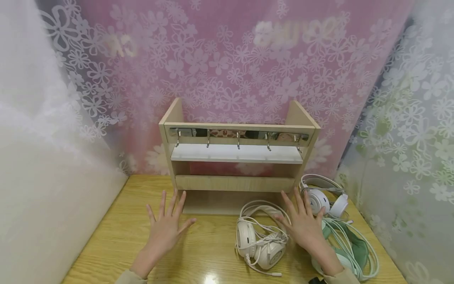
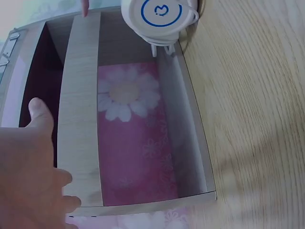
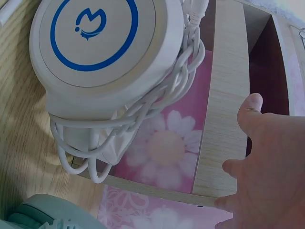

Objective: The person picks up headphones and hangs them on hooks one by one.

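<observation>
Looking like a curtained-off booth, home or shop unclear. Pink floral curtain (image 1: 227,79) is hanging far, paler floral curtain (image 1: 408,157) is hanging right, white partition (image 1: 53,165) is closing off left; wood-grain table (image 1: 205,252) is filling the space between.

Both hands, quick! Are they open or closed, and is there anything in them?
Left hand: open, fingers spread, holding nothing.
Right hand: open, fingers spread, holding nothing.
</observation>
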`<state>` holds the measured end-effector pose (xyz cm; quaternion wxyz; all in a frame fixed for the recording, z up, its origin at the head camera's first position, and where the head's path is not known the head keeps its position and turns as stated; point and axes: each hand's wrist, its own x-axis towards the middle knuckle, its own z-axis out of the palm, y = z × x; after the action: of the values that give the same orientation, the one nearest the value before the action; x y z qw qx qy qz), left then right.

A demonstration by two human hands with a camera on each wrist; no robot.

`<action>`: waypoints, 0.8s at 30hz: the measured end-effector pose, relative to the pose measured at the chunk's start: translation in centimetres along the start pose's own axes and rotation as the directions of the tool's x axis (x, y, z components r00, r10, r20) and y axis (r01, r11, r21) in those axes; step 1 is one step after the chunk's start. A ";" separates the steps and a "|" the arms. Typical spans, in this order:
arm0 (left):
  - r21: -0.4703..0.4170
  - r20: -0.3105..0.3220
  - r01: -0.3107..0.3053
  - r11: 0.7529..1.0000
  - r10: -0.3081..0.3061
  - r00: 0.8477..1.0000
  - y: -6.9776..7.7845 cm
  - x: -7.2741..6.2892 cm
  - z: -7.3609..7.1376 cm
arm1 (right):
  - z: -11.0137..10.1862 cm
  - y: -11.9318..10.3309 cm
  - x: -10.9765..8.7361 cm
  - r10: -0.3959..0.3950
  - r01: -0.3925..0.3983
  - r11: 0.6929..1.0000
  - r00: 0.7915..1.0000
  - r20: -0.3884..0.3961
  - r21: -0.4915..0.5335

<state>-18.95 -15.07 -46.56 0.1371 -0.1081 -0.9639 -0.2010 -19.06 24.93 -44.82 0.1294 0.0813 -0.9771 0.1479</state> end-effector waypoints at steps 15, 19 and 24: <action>-0.127 -0.196 -0.124 0.984 0.098 0.976 -0.6 1.1 -1.9 | -1.2 0.2 0.9 0.008 -0.001 0.996 0.996 -0.084 0.087; -0.171 -0.277 -0.180 0.969 0.128 0.952 -0.8 1.5 -2.6 | -1.3 0.6 1.3 -0.002 0.019 0.990 0.993 -0.116 0.142; -0.216 -0.316 -0.199 0.956 0.124 0.941 -0.8 2.1 -3.6 | -1.3 1.2 1.5 0.018 0.008 0.978 0.993 -0.120 0.211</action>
<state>-20.32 -17.02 -43.03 0.2830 -0.1719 -0.8876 -0.3203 -20.41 26.31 -43.52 0.1790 0.0828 -0.9465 0.2556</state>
